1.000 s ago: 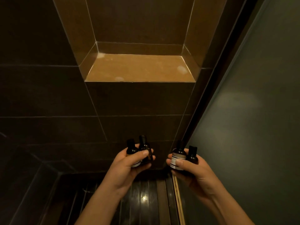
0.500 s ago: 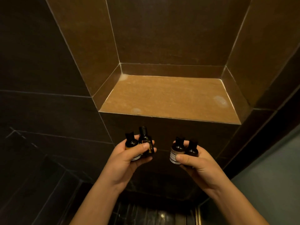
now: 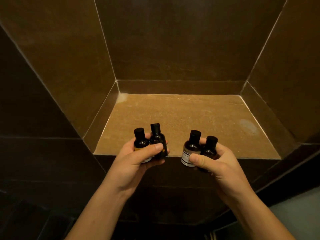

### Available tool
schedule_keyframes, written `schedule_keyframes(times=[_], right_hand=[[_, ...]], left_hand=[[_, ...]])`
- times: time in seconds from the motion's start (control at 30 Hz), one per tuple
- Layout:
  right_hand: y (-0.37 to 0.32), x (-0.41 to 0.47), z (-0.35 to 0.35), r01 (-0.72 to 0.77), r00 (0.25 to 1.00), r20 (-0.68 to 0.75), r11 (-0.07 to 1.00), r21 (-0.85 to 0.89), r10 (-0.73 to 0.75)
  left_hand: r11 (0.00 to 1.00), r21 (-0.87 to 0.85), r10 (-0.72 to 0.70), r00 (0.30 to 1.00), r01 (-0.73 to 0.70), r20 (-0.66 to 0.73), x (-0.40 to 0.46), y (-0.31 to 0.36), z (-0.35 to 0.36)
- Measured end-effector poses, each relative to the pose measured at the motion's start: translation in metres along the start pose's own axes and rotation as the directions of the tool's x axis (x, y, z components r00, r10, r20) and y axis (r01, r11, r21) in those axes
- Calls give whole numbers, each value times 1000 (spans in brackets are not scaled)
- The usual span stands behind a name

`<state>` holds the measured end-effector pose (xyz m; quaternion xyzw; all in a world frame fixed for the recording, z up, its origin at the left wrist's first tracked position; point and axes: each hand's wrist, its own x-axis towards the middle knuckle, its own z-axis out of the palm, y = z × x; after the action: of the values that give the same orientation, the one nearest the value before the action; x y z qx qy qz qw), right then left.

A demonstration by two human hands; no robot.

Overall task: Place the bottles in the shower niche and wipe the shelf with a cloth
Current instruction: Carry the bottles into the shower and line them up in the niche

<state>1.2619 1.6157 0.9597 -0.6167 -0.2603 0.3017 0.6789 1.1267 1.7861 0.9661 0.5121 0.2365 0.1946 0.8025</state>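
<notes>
Brown-tiled niche shelf (image 3: pixel 187 122) lies bare; two bottles are clasped upright in each of the hands, left hand (image 3: pixel 138 159) and right hand (image 3: pixel 213 163), ready for setting down.

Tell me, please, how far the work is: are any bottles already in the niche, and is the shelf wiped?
Done: nothing placed yet; the niche shelf is bare and shows pale smudges. In hand: the left hand grips two dark bottles, the right hand two more, held at the shelf's front edge. Left: set down all four, then wipe; no cloth is visible.
</notes>
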Motion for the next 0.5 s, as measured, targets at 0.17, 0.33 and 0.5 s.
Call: schedule_keyframes(times=[0.17, 0.33, 0.5], right_hand=[[-7, 37, 27, 17, 996, -82, 998, -65, -23], [-19, 72, 45, -4, 993, -114, 967, -253, -25], [-18, 101, 53, 41, 997, -35, 893, -448, -63]], left_hand=[[986, 154, 56, 994, -70, 96, 34, 33, -21], [897, 402, 177, 983, -183, 52, 71, 59, -27], [809, 555, 216, 976, -195, 28, 104, 60, -35]])
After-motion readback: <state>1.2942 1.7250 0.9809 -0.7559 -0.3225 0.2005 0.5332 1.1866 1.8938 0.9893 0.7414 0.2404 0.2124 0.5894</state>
